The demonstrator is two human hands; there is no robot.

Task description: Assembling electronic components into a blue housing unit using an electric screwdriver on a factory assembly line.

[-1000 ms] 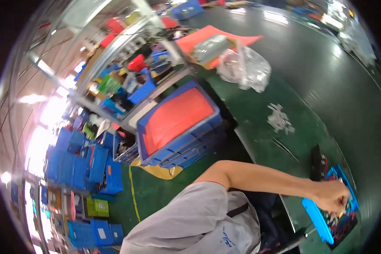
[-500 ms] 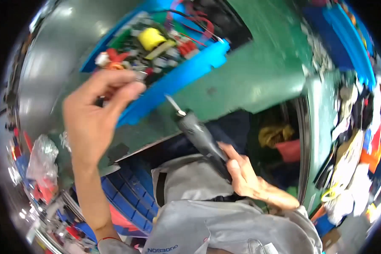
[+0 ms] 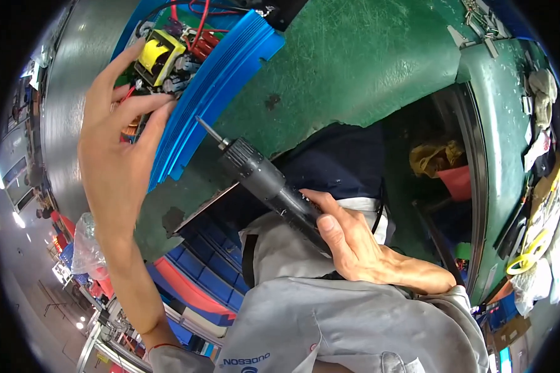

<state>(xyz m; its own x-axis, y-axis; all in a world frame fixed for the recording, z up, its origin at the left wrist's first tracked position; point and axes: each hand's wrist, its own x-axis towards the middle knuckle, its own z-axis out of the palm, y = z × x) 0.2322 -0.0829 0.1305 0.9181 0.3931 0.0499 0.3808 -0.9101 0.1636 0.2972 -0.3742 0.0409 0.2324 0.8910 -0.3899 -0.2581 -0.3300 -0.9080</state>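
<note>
The green worktop (image 3: 354, 68) carries the blue ribbed housing (image 3: 214, 81), which lies at the upper left, its long wall slanting toward the person and electronic parts packed inside. The black power screwdriver (image 3: 261, 183) reaches diagonally toward that wall, its body gripped by the right hand (image 3: 351, 248). The left hand (image 3: 115, 161) has changed most: half a second ago it pinched a small bright piece above the parts, and now its fingers are spread down among them. Thumb and one finger nearly meet along the wall's inner side; whether anything is pinched there, I cannot tell. Another fingertip reaches the yellow-wrapped transformer (image 3: 152, 56). This suggests the fingers, not the screwdriver, are doing the work just now. The slim bit (image 3: 210, 128), clear of the wall then, now overlaps it in view; contact cannot be judged.
</note>
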